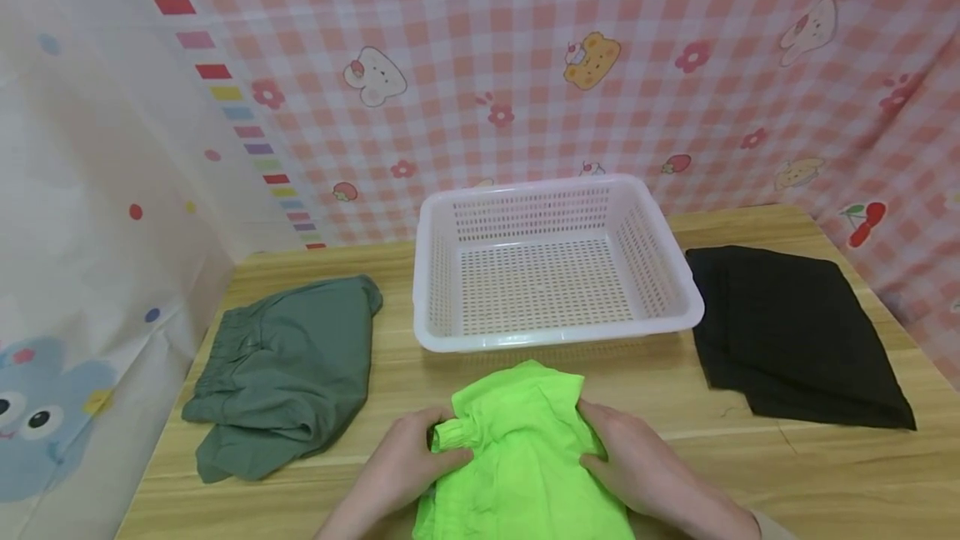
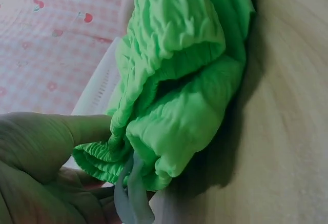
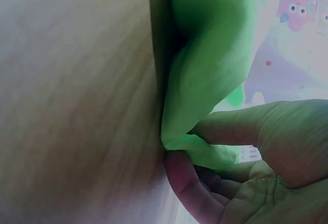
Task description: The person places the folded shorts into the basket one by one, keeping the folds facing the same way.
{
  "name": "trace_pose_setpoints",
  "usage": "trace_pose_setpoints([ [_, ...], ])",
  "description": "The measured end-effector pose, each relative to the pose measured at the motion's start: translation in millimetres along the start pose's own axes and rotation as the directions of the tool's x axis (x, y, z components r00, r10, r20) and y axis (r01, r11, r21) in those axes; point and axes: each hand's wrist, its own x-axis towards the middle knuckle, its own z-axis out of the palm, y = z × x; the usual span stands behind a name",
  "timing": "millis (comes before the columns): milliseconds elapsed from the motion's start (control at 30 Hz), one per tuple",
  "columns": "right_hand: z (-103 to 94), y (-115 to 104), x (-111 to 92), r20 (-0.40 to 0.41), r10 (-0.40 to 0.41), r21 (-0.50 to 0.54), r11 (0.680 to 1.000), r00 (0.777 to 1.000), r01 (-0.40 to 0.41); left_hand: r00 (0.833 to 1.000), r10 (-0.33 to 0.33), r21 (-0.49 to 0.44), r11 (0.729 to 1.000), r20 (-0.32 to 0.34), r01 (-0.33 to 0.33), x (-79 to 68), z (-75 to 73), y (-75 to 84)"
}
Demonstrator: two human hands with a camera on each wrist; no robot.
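Note:
Bright green elastic-waisted pants point(image 1: 528, 465) lie bunched on the wooden table at the front middle. At their left edge my left hand point(image 1: 412, 457) pinches the gathered elastic, thumb on top and fingers underneath. In the left wrist view, a grey drawstring point(image 2: 132, 193) hangs from the gathered waistband point(image 2: 169, 24) beside the fingers. My right hand point(image 1: 633, 457) holds the opposite edge. The right wrist view has its thumb and fingers point(image 3: 187, 183) pinching a fold of the green cloth point(image 3: 215, 55). Part of the cloth's lower end falls outside the head view.
Behind the pants stands a white perforated plastic basket point(image 1: 555, 336) with nothing in it. Dark green elastic-waisted clothing point(image 1: 300, 365) lies at the left, and a folded black garment point(image 1: 795, 332) at the right. Patterned cloth point(image 1: 480, 48) hangs along the table's back and sides.

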Motion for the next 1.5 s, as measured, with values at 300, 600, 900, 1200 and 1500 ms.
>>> trace_pose_setpoints([
  [300,-0.8,1,1,0.015,0.038,0.046,0.998,0.999,-0.039,1.0,0.006,-0.043,0.999,0.03,-0.004,5.8,2.0,1.9],
  [600,-1.5,3,2,0.003,0.014,0.091,0.996,1.0,-0.014,0.999,-0.021,-0.105,0.994,0.038,0.025,12.9,5.8,-1.8],
  [900,-2.8,4,4,-0.005,0.019,0.167,0.986,1.0,-0.018,0.995,-0.064,-0.127,0.989,0.07,0.073,17.5,4.2,-2.7],
  [1200,-5.0,6,5,-0.028,-0.008,0.228,0.973,1.0,0.014,0.991,-0.131,-0.172,0.976,0.003,0.13,16.2,7.3,1.6],
  [1500,-7.1,5,4,-0.022,-0.023,0.239,0.971,1.0,0.027,0.994,0.057,-0.151,0.988,0.093,-0.042,15.5,4.0,-4.8],
])
